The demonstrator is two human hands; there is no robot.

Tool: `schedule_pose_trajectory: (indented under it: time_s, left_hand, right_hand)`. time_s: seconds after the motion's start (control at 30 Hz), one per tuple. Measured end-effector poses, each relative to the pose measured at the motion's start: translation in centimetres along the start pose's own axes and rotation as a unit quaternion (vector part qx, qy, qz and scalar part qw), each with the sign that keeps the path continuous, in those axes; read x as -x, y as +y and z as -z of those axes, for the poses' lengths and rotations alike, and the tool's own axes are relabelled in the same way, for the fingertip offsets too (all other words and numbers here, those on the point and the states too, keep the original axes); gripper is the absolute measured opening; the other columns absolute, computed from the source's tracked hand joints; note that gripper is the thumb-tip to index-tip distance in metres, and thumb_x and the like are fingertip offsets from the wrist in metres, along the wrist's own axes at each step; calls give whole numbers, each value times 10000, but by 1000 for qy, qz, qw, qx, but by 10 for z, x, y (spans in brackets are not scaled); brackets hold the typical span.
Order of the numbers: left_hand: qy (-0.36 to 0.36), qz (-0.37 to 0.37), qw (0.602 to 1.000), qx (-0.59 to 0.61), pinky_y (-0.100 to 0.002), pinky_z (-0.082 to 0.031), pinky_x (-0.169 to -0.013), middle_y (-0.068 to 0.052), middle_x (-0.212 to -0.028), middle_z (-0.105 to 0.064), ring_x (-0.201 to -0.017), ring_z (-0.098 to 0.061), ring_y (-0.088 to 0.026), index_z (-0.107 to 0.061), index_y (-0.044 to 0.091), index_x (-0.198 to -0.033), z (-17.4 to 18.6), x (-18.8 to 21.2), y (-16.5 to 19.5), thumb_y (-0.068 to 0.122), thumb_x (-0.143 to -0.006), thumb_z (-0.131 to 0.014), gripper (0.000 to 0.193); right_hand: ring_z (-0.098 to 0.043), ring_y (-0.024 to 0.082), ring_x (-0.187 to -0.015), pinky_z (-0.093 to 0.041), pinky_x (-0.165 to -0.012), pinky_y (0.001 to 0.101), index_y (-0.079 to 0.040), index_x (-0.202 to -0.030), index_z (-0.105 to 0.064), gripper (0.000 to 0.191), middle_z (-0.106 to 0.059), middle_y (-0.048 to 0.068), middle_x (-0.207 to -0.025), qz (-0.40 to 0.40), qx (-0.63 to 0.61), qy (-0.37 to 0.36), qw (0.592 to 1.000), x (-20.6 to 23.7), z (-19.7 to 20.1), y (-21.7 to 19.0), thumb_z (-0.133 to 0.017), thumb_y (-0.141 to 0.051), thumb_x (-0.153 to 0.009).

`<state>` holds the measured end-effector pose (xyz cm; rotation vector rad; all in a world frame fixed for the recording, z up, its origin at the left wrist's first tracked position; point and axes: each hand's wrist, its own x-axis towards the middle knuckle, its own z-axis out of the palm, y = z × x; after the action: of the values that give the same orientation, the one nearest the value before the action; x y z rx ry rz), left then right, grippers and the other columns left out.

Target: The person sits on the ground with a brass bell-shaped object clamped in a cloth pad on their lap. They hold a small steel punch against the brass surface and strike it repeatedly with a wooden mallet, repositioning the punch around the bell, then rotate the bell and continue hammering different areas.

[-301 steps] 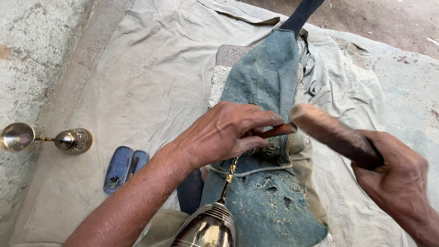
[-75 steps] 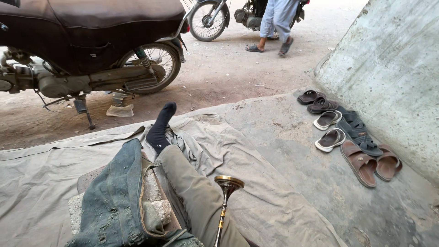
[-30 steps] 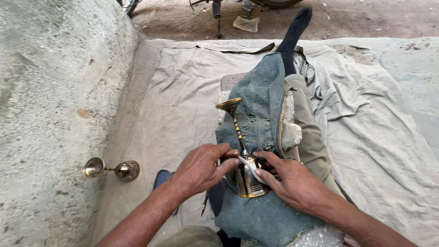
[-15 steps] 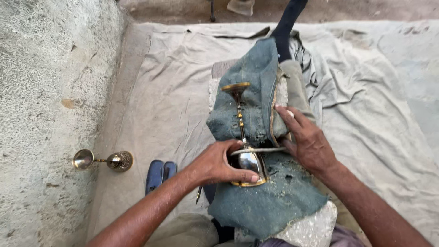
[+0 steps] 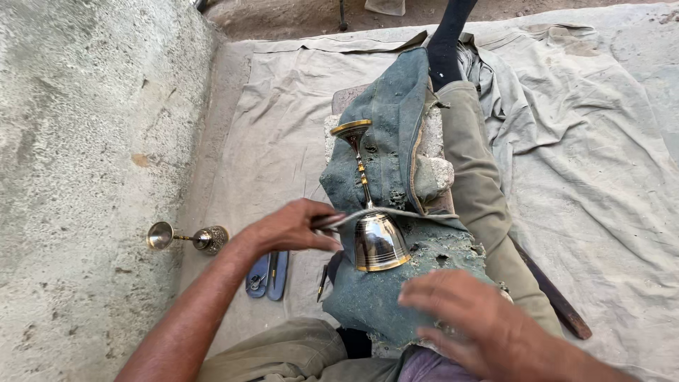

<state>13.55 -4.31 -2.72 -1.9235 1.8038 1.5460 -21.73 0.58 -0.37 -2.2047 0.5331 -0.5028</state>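
The left hand [image 5: 293,226] pinches a thin metal tool [image 5: 332,221] against the brass goblet [image 5: 375,237], which lies on its side on the denim cloth [image 5: 396,141] over the outstretched leg, bowl toward the person. The right hand [image 5: 474,322] hangs blurred just short of the bowl, grip loose and holding nothing. The bowl looks plain. A second goblet [image 5: 187,237], its bowl patterned, lies beside the wall on the canvas sheet [image 5: 283,127], so decorating this one seems barely begun.
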Motion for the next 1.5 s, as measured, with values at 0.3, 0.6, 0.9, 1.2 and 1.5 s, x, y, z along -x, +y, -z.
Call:
schedule_pose_trajectory:
  time_s: [0.3,0.6,0.9,1.2,1.5]
  left_hand:
    - [71,22,982,-172,-417,-580,-874,-121,-1010,-776,-945,-727,-286,-784,208,-1106,-29,38,-45,-24,-802,-609,420]
    - [200,-44,955,-214,-477,-550,-874,-164,-1013,-751,-990,-700,-354,-759,120,-1055,-22,4,-58,-53,-794,-598,352]
    - [386,-105,877,267,-300,-591,-846,-122,-1025,-796,-937,-720,-169,-696,52,-1207,-151,-50,-52,6,-975,-609,253]
    - [352,-62,786,505,-250,-514,-714,-11,-903,-637,-799,-577,-91,-629,17,-1099,-110,28,-111,108,-992,-611,142]
    - [576,-5,809,116,-351,-603,-939,-103,-1179,-671,-1052,-674,-159,-717,75,-1233,2,165,-133,17,-955,-706,285]
  right_hand:
    - [-512,317,-1374,-393,-1126,517,-46,-1176,-671,430,-602,118,-1362,122,59,-9,991,10,-20,4,-809,-183,-793]
    - [-532,305,-1378,-419,-1115,493,-59,-1170,-679,390,-610,105,-1359,125,12,12,992,12,-17,10,-827,-159,-824]
    - [-557,293,-1356,-438,-1089,482,-62,-1133,-690,347,-633,95,-1331,125,19,17,992,13,-22,16,-830,-156,-830]
    - [-570,274,-1330,-449,-1075,461,-77,-1130,-704,365,-666,57,-1309,95,46,27,994,14,-18,8,-829,-173,-800]
    - [-580,274,-1294,-450,-1062,461,-67,-1117,-700,373,-654,78,-1283,84,64,37,994,7,-18,-2,-826,-184,-787]
